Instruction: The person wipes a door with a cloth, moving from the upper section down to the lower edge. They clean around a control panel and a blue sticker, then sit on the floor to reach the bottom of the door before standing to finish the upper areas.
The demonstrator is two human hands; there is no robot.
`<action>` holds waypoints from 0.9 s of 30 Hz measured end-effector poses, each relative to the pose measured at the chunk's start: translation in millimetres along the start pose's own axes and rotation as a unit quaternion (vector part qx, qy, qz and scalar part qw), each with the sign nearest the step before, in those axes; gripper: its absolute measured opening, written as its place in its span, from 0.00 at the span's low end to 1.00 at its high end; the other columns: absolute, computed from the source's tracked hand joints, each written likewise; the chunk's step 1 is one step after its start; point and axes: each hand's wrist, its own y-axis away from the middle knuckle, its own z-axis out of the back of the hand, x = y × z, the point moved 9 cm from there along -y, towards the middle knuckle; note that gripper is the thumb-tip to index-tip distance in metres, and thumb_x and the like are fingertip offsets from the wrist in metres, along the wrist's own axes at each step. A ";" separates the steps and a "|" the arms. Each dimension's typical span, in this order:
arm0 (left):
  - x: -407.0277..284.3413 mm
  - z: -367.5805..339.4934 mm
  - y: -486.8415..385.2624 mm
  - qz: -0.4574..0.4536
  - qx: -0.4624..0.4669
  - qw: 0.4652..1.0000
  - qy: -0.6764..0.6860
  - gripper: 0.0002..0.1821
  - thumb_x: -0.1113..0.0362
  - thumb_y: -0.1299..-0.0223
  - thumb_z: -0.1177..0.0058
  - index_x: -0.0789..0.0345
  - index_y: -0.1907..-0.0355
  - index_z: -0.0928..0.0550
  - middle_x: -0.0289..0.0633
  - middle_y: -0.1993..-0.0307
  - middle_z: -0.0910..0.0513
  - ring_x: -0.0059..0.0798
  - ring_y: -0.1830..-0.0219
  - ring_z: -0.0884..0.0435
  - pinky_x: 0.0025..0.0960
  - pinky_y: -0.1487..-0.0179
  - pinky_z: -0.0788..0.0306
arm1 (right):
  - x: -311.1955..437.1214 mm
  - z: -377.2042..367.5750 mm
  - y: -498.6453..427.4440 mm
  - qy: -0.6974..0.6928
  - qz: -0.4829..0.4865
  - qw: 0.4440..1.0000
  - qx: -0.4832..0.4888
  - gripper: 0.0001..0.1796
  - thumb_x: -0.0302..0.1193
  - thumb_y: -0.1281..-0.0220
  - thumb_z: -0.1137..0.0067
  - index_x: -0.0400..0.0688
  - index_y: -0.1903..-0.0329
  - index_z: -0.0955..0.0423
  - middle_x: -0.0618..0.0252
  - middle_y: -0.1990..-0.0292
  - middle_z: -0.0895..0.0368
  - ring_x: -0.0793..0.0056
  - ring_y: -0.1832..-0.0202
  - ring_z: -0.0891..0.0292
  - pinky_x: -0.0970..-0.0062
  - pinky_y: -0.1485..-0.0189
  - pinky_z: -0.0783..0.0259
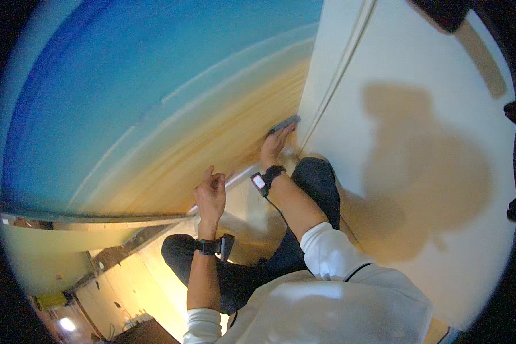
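My right hand [276, 144] presses a flat grey pad or block [284, 124] against the sand-coloured lower part of a painted wall [189, 120], close to the corner with a white wall. My left hand [210, 193] is raised near the lower edge of the painted surface, with its fingers curled and nothing visible between them. The painting runs from deep blue through turquoise and whitish curved lines to sandy yellow. Both wrists wear black straps with small devices; a cable runs from the one on the right.
The white wall [451, 77], bearing a large shadow, stands close on the right. My bent knees in dark trousers [316, 180] are near the wall's foot. At lower left are a lit floor [155, 279], a brown object [144, 333] and a bright lamp [67, 324].
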 end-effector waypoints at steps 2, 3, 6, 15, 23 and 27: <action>19.0 6.4 9.4 0.028 -0.001 1.000 0.010 0.23 0.66 0.34 0.42 0.70 0.37 0.23 0.50 0.60 0.11 0.39 0.61 0.11 0.37 0.53 0.20 | -28.3 -5.8 -0.6 -0.048 -0.066 0.997 -0.012 0.33 0.38 0.18 0.73 0.37 0.20 0.64 0.48 0.19 0.65 0.53 0.18 0.63 0.65 0.18 0.62; 24.9 9.6 11.8 0.028 0.005 1.000 -0.006 0.23 0.66 0.34 0.42 0.70 0.38 0.23 0.50 0.61 0.11 0.39 0.61 0.11 0.37 0.54 0.20 | -42.3 -10.2 -2.5 -0.068 -0.075 0.995 -0.016 0.33 0.38 0.18 0.73 0.36 0.20 0.64 0.48 0.19 0.64 0.52 0.19 0.60 0.65 0.19 0.59; 39.4 25.1 24.5 0.029 0.013 0.998 -0.063 0.22 0.65 0.35 0.41 0.68 0.40 0.22 0.49 0.62 0.11 0.40 0.62 0.11 0.38 0.56 0.19 | -104.0 -36.9 -20.8 -0.090 -0.056 0.994 -0.033 0.32 0.35 0.20 0.66 0.36 0.20 0.57 0.50 0.22 0.49 0.57 0.28 0.41 0.67 0.24 0.45; 106.6 28.8 48.4 0.145 -0.043 0.988 0.038 0.21 0.67 0.35 0.41 0.69 0.41 0.22 0.48 0.65 0.11 0.36 0.64 0.10 0.36 0.60 0.19 | -217.1 -43.0 1.6 -0.270 -0.329 0.901 0.090 0.29 0.45 0.25 0.61 0.39 0.30 0.37 0.54 0.32 0.32 0.55 0.34 0.34 0.67 0.31 0.37; 150.5 21.2 66.4 0.234 -0.127 0.918 0.295 0.21 0.68 0.31 0.42 0.72 0.39 0.24 0.49 0.59 0.12 0.33 0.62 0.11 0.29 0.63 0.20 | -145.4 -117.5 225.1 -0.305 -0.469 0.812 0.168 0.30 0.48 0.28 0.55 0.41 0.33 0.33 0.55 0.34 0.29 0.54 0.38 0.30 0.63 0.32 0.34; 174.0 57.0 79.3 0.225 -0.260 0.837 0.426 0.12 0.67 0.29 0.44 0.67 0.47 0.24 0.45 0.62 0.14 0.31 0.64 0.14 0.33 0.61 0.20 | -112.0 -142.0 334.3 -0.321 -0.554 0.722 0.262 0.30 0.49 0.29 0.52 0.41 0.34 0.31 0.56 0.34 0.27 0.54 0.40 0.28 0.61 0.33 0.32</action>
